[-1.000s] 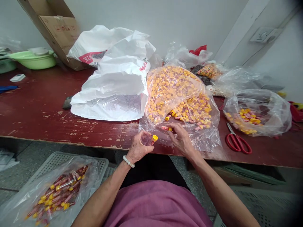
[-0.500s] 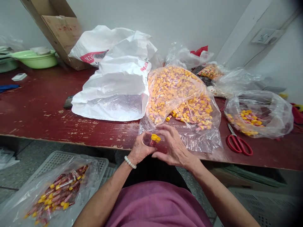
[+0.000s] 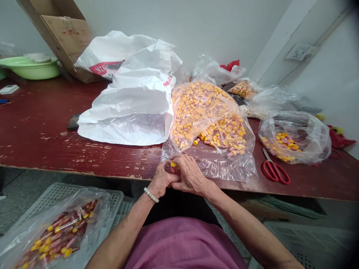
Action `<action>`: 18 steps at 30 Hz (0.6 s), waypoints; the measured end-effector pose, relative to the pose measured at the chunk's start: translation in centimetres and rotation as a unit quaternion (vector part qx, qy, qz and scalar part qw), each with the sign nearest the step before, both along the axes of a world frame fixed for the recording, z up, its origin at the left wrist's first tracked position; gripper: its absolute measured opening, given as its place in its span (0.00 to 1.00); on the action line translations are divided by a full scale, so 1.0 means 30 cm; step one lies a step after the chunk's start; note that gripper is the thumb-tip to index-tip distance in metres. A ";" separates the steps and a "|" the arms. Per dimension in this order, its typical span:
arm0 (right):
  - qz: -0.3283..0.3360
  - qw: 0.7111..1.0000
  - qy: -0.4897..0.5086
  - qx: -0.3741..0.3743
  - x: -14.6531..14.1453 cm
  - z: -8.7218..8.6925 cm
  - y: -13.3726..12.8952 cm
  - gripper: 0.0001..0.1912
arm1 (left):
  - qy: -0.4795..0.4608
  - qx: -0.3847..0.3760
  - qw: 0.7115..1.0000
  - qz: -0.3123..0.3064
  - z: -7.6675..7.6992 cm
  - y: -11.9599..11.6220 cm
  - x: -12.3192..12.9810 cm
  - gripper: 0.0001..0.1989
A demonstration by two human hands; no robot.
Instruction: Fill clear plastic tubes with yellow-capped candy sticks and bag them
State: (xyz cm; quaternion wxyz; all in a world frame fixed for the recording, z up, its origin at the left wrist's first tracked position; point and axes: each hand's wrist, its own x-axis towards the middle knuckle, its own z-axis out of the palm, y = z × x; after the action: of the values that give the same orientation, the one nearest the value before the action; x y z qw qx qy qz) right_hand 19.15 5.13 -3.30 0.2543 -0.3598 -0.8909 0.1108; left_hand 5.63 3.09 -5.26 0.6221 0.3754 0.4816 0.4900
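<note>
My left hand (image 3: 160,181), with a beaded bracelet at its wrist, is closed around small yellow-capped tubes (image 3: 173,169) with red-patterned sides, at the table's front edge. Wrapped over their right side is my right hand (image 3: 192,175), its fingers pressed against them and partly hiding them. How many tubes are held is hidden. Just beyond the hands lies a large clear plastic bag (image 3: 224,170), its mouth towards me, with a heap of small yellow-capped pieces (image 3: 223,132) inside. Left of it, a white sack (image 3: 126,93) lies open with clear plastic tubes (image 3: 140,125) showing in its mouth.
Red-handled scissors (image 3: 276,172) lie to the right, before a smaller clear bag (image 3: 316,138) of yellow-capped pieces. At lower left, a bag of filled tubes (image 3: 60,231) rests on a plastic crate (image 3: 112,198). A green basin (image 3: 33,69) and cardboard box (image 3: 64,37) stand at back left.
My right hand has moved left and closed against the tubes in my left hand; before, its fingers were apart beside them. The whole view has shifted slightly.
</note>
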 end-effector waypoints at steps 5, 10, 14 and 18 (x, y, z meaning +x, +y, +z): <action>0.023 0.998 0.043 -0.044 0.020 -0.036 0.010 0.42 | -0.026 -0.019 0.999 -0.010 0.006 0.005 -0.014 0.18; 0.024 0.999 0.045 0.012 0.013 -0.075 -0.001 0.52 | 0.000 -0.008 1.000 0.006 0.010 0.007 -0.012 0.17; 0.034 0.997 0.034 0.057 0.001 -0.073 -0.001 0.44 | -0.016 0.010 1.000 -0.002 0.025 0.005 -0.005 0.16; 0.036 0.998 0.033 0.041 0.004 -0.058 0.007 0.44 | -0.023 -0.006 1.000 -0.002 0.026 0.004 -0.006 0.15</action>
State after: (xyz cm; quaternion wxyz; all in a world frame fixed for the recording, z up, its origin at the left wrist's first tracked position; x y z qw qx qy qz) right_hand 19.26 5.33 -5.02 0.2941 -0.3128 -0.8981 0.0948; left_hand 5.45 3.23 -4.49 0.6366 0.3611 0.4693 0.4941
